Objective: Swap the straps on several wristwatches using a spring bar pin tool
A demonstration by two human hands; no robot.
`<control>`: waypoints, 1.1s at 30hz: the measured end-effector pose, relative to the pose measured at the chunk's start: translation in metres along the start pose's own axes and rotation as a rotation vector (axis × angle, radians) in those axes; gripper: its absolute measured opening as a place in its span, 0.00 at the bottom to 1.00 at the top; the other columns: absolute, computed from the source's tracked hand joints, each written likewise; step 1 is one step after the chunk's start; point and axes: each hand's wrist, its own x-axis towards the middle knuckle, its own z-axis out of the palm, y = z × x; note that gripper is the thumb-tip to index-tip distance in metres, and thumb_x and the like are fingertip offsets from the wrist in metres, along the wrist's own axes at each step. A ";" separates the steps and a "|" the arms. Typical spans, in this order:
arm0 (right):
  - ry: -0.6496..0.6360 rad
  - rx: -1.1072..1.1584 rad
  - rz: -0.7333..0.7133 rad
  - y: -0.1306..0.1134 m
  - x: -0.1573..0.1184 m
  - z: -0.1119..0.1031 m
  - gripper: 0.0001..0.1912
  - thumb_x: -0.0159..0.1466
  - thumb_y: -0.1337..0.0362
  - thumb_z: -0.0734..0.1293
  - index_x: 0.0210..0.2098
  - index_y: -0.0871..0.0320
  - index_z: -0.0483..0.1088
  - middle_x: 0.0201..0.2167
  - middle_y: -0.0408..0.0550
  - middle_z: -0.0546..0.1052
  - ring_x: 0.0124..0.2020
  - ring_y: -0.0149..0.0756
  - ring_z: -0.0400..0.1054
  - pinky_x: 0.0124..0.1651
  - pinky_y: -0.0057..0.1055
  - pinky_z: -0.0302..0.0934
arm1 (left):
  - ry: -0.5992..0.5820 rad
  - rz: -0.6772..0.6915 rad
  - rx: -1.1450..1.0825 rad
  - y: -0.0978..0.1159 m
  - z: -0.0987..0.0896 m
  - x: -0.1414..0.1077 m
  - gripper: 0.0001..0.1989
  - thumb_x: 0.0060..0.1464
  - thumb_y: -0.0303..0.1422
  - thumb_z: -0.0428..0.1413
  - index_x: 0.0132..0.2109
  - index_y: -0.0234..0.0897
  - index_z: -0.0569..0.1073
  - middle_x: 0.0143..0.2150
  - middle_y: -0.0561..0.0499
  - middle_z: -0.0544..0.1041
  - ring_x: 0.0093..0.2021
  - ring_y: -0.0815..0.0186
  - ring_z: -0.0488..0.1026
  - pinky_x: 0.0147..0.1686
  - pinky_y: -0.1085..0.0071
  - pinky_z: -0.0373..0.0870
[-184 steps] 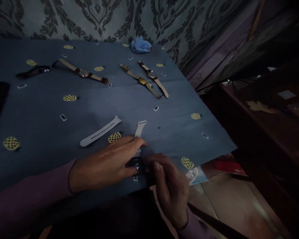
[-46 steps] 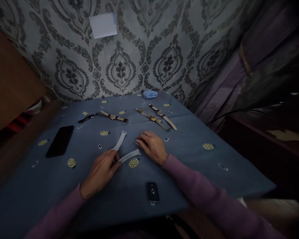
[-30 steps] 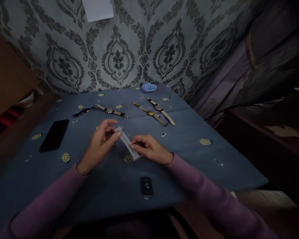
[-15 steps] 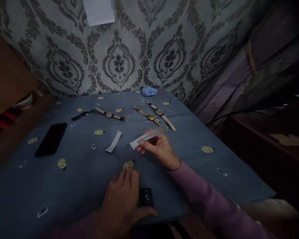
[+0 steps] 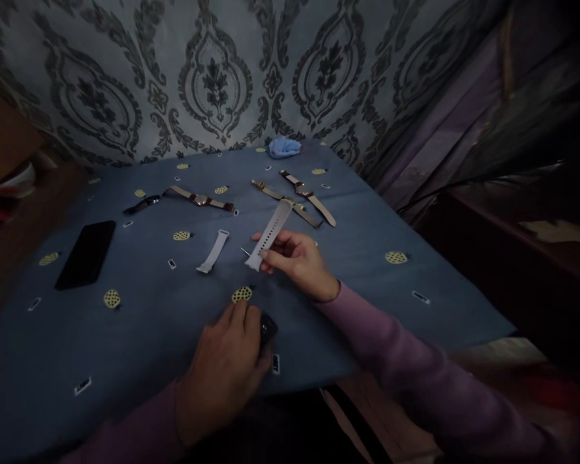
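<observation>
My right hand (image 5: 297, 261) pinches a white perforated watch strap (image 5: 273, 231) near its lower end, the strap slanting up and away above the table. A thin metal pin or tool (image 5: 245, 251) sticks out to the left by that end. Low over the near part of the table, my left hand (image 5: 229, 361) closes round a small black smartwatch case (image 5: 267, 327), which shows at the right of its fingers. A second white strap piece (image 5: 214, 251) lies on the cloth to the left of my right hand.
Farther back lie a gold watch (image 5: 286, 198), a brown-strapped watch (image 5: 303, 189), another strapped watch (image 5: 200, 200) and a dark band (image 5: 142, 205). A black phone (image 5: 86, 254) rests at left, a crumpled blue cloth (image 5: 284, 147) by the wall. The blue tablecloth (image 5: 348, 270) has pineapple prints.
My left hand has taken hold of the smartwatch case, which was lying on the table. The strap in my right hand is tilted more steeply. The view has dipped downward.
</observation>
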 end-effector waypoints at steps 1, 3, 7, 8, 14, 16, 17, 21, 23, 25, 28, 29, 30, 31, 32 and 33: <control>-0.018 0.006 0.010 0.001 0.000 0.000 0.14 0.50 0.61 0.75 0.34 0.61 0.74 0.25 0.41 0.74 0.22 0.25 0.66 0.25 0.24 0.63 | 0.008 0.001 -0.010 -0.003 0.000 0.001 0.04 0.57 0.30 0.52 0.41 0.37 0.67 0.44 0.44 0.72 0.44 0.52 0.73 0.36 0.57 0.74; -0.050 0.028 0.028 0.001 0.000 -0.001 0.12 0.51 0.62 0.74 0.33 0.61 0.74 0.24 0.41 0.74 0.22 0.25 0.67 0.24 0.24 0.62 | 0.018 0.017 -0.035 -0.009 -0.002 0.003 0.05 0.55 0.28 0.53 0.40 0.37 0.67 0.44 0.45 0.73 0.43 0.54 0.74 0.38 0.58 0.74; -0.062 0.066 0.050 0.003 -0.001 -0.002 0.12 0.53 0.62 0.73 0.33 0.60 0.70 0.23 0.39 0.72 0.20 0.25 0.67 0.21 0.23 0.61 | 0.058 0.082 -0.103 -0.021 -0.006 0.006 0.08 0.53 0.26 0.53 0.41 0.38 0.67 0.42 0.47 0.72 0.41 0.57 0.73 0.41 0.61 0.73; -0.061 0.069 0.053 0.003 -0.001 -0.001 0.12 0.53 0.61 0.73 0.33 0.60 0.70 0.23 0.39 0.72 0.20 0.25 0.67 0.21 0.23 0.61 | 0.062 0.093 -0.128 -0.025 -0.008 0.007 0.08 0.53 0.26 0.53 0.42 0.38 0.67 0.41 0.48 0.72 0.41 0.58 0.73 0.41 0.62 0.73; -0.084 0.112 0.092 0.003 -0.004 0.001 0.13 0.55 0.60 0.72 0.33 0.59 0.67 0.21 0.37 0.70 0.20 0.26 0.68 0.21 0.22 0.62 | 0.054 0.112 -0.321 -0.052 -0.020 0.014 0.06 0.55 0.28 0.52 0.42 0.38 0.68 0.39 0.51 0.70 0.35 0.66 0.71 0.37 0.68 0.71; -0.100 0.138 0.112 0.003 -0.005 0.002 0.13 0.56 0.59 0.72 0.33 0.58 0.66 0.22 0.39 0.72 0.20 0.26 0.68 0.20 0.22 0.62 | 0.040 0.088 -0.391 -0.060 -0.024 0.018 0.06 0.53 0.27 0.54 0.40 0.38 0.69 0.36 0.53 0.70 0.31 0.68 0.70 0.33 0.71 0.69; -0.110 0.157 0.127 0.003 -0.005 0.003 0.12 0.56 0.59 0.72 0.33 0.58 0.66 0.24 0.40 0.73 0.20 0.26 0.69 0.20 0.22 0.62 | 0.028 0.069 -0.435 -0.064 -0.026 0.021 0.06 0.52 0.27 0.54 0.40 0.38 0.69 0.34 0.54 0.70 0.29 0.69 0.69 0.31 0.73 0.68; -0.138 0.234 0.210 0.004 -0.006 0.004 0.10 0.59 0.61 0.70 0.35 0.58 0.67 0.30 0.44 0.78 0.20 0.25 0.69 0.20 0.22 0.63 | -0.099 -0.056 -0.766 -0.079 -0.029 0.030 0.09 0.49 0.29 0.57 0.40 0.36 0.70 0.29 0.56 0.69 0.23 0.73 0.66 0.23 0.76 0.63; -0.144 0.257 0.241 0.005 -0.007 0.004 0.09 0.60 0.62 0.69 0.36 0.58 0.68 0.30 0.44 0.78 0.20 0.25 0.70 0.21 0.22 0.63 | -0.188 -0.115 -0.994 -0.086 -0.029 0.034 0.12 0.48 0.31 0.59 0.42 0.36 0.69 0.29 0.55 0.71 0.24 0.73 0.67 0.23 0.76 0.65; -0.156 0.278 0.262 0.006 -0.008 0.005 0.08 0.60 0.62 0.69 0.36 0.59 0.68 0.31 0.44 0.78 0.21 0.25 0.70 0.21 0.21 0.63 | -0.236 -0.126 -1.184 -0.093 -0.028 0.037 0.15 0.48 0.32 0.61 0.43 0.35 0.68 0.31 0.52 0.72 0.26 0.70 0.71 0.24 0.74 0.69; -0.179 0.320 0.276 0.006 -0.009 0.007 0.09 0.59 0.63 0.71 0.35 0.59 0.69 0.32 0.45 0.78 0.23 0.25 0.70 0.23 0.22 0.64 | -0.245 -0.093 -1.351 -0.099 -0.029 0.040 0.18 0.47 0.34 0.63 0.44 0.34 0.69 0.33 0.48 0.74 0.28 0.68 0.73 0.24 0.74 0.71; -0.188 0.335 0.278 0.005 -0.009 0.009 0.09 0.58 0.64 0.72 0.35 0.59 0.69 0.33 0.45 0.77 0.23 0.25 0.70 0.24 0.22 0.65 | -0.245 -0.090 -1.389 -0.100 -0.029 0.040 0.18 0.46 0.35 0.64 0.43 0.34 0.70 0.34 0.48 0.75 0.28 0.68 0.73 0.24 0.74 0.71; -0.193 0.349 0.274 0.004 -0.010 0.010 0.10 0.58 0.65 0.73 0.35 0.59 0.68 0.33 0.44 0.77 0.24 0.25 0.70 0.25 0.22 0.66 | -0.245 -0.094 -1.423 -0.101 -0.030 0.041 0.19 0.46 0.35 0.65 0.43 0.34 0.70 0.35 0.47 0.75 0.28 0.68 0.73 0.24 0.74 0.71; -0.199 0.359 0.272 0.003 -0.011 0.011 0.11 0.57 0.66 0.74 0.35 0.59 0.68 0.34 0.44 0.77 0.25 0.25 0.71 0.26 0.22 0.66 | -0.240 -0.098 -1.456 -0.101 -0.030 0.040 0.19 0.45 0.36 0.66 0.43 0.34 0.70 0.35 0.47 0.75 0.29 0.68 0.73 0.24 0.74 0.71; -0.206 0.366 0.267 0.002 -0.011 0.011 0.12 0.56 0.66 0.74 0.35 0.58 0.67 0.34 0.44 0.77 0.26 0.25 0.71 0.27 0.23 0.67 | -0.234 -0.102 -1.487 -0.101 -0.030 0.040 0.19 0.45 0.35 0.66 0.43 0.34 0.71 0.35 0.47 0.76 0.29 0.68 0.74 0.24 0.74 0.72; -0.214 0.371 0.260 0.002 -0.012 0.012 0.13 0.56 0.66 0.75 0.35 0.58 0.67 0.34 0.44 0.76 0.27 0.26 0.71 0.28 0.23 0.68 | -0.224 -0.103 -1.514 -0.101 -0.030 0.040 0.19 0.45 0.35 0.66 0.43 0.34 0.71 0.35 0.47 0.76 0.29 0.68 0.74 0.24 0.74 0.72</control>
